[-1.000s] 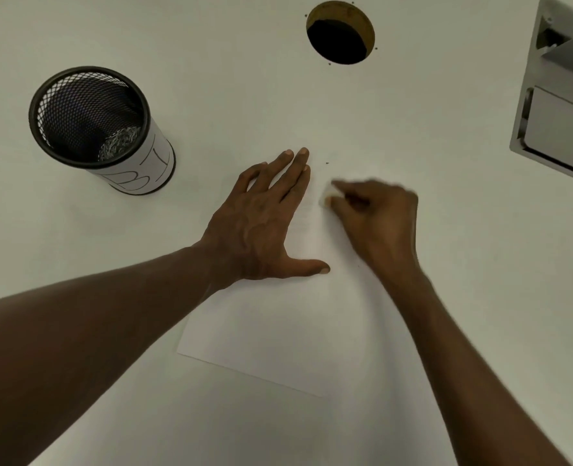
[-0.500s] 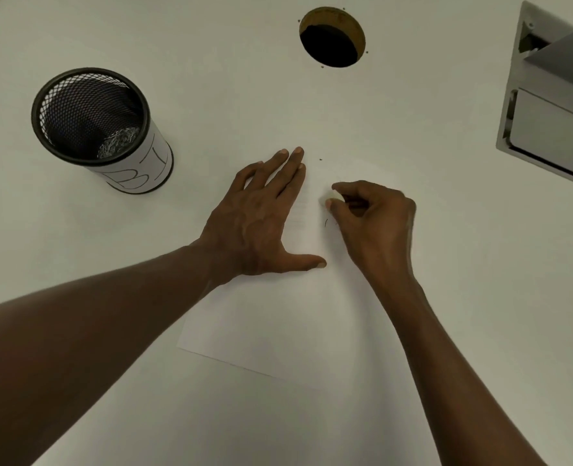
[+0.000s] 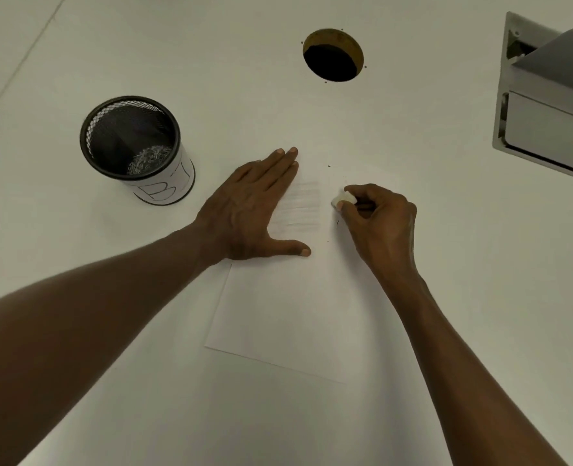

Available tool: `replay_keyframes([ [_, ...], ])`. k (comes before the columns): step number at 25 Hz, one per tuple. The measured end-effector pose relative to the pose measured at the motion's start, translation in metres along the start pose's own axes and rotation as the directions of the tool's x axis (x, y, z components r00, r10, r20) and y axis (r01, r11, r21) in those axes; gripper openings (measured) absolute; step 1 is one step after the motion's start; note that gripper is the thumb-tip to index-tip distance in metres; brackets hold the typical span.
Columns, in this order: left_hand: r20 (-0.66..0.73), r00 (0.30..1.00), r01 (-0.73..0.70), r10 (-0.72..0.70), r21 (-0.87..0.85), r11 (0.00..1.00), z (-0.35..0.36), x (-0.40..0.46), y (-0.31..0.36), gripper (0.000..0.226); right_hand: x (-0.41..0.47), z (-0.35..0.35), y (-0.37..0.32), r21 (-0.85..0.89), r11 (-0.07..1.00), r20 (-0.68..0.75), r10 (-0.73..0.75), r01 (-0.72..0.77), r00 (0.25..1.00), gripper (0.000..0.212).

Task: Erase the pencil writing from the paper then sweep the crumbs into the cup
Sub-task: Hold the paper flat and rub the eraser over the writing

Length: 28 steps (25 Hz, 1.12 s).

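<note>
A white sheet of paper [image 3: 288, 307] lies on the white table. My left hand [image 3: 251, 210] presses flat on its upper left part, fingers straight and thumb spread. My right hand [image 3: 379, 220] pinches a small white eraser [image 3: 344, 199] against the paper's upper right. Between the hands the paper shows faint grey smudged lines [image 3: 303, 206]. A short pencil mark [image 3: 337, 224] shows just below the eraser. A black mesh cup [image 3: 134, 146] with a white label stands upright to the left of the paper.
A round cable hole [image 3: 333, 55] opens in the table beyond the paper. A grey box-like unit [image 3: 550, 105] sits at the right edge. A few dark specks [image 3: 328, 166] lie near the paper's top.
The right hand with the eraser has shifted slightly right and down across the paper. The left hand has stayed pressed in place. The head camera has tilted a little.
</note>
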State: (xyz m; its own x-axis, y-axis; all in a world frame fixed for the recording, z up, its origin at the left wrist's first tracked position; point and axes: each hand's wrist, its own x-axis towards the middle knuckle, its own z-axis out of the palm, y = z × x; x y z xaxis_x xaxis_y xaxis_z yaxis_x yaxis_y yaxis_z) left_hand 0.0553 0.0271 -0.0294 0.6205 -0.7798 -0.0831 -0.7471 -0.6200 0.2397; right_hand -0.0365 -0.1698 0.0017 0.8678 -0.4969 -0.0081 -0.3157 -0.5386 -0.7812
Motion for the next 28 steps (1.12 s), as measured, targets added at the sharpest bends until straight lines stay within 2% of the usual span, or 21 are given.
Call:
replay_keyframes([
  [3,-0.030,0.999,-0.025,0.026,0.008,1.000,0.004,-0.001,0.000,0.135,0.000,0.002,-0.002,0.021,0.999,0.030,0.048,-0.049,0.998,0.012],
  [7,-0.020,0.999,-0.026,0.027,0.026,0.999,0.006,0.002,-0.002,0.138,-0.008,0.010,-0.005,0.013,0.999,0.085,0.031,-0.032,0.996,0.023],
  [12,-0.031,0.999,-0.027,0.028,0.027,0.999,0.006,0.003,-0.002,0.137,0.052,0.019,-0.026,-0.090,0.994,0.087,-0.046,0.054,0.995,0.022],
  [15,-0.040,0.999,-0.024,0.025,0.022,0.999,0.007,0.002,-0.001,0.137,0.027,0.008,-0.016,-0.157,0.985,0.140,-0.048,0.070,0.989,0.018],
  [17,-0.048,0.999,-0.021,0.021,0.010,1.000,0.007,0.001,-0.002,0.137,0.008,0.003,-0.014,-0.126,0.990,0.191,-0.034,0.059,0.981,0.018],
  [22,-0.064,0.998,-0.025,0.026,0.006,1.000,0.008,0.002,-0.001,0.136,0.055,0.017,-0.026,-0.142,0.983,0.172,-0.091,0.116,0.981,0.021],
  [26,-0.055,0.998,-0.017,0.017,0.011,1.000,0.007,0.002,-0.002,0.137,0.003,0.004,-0.016,-0.129,0.981,0.287,-0.101,0.143,0.952,0.020],
  [28,-0.060,0.998,-0.018,0.020,0.026,1.000,0.007,0.001,-0.001,0.137,0.026,0.007,-0.017,-0.155,0.973,0.261,-0.126,0.171,0.957,0.020],
])
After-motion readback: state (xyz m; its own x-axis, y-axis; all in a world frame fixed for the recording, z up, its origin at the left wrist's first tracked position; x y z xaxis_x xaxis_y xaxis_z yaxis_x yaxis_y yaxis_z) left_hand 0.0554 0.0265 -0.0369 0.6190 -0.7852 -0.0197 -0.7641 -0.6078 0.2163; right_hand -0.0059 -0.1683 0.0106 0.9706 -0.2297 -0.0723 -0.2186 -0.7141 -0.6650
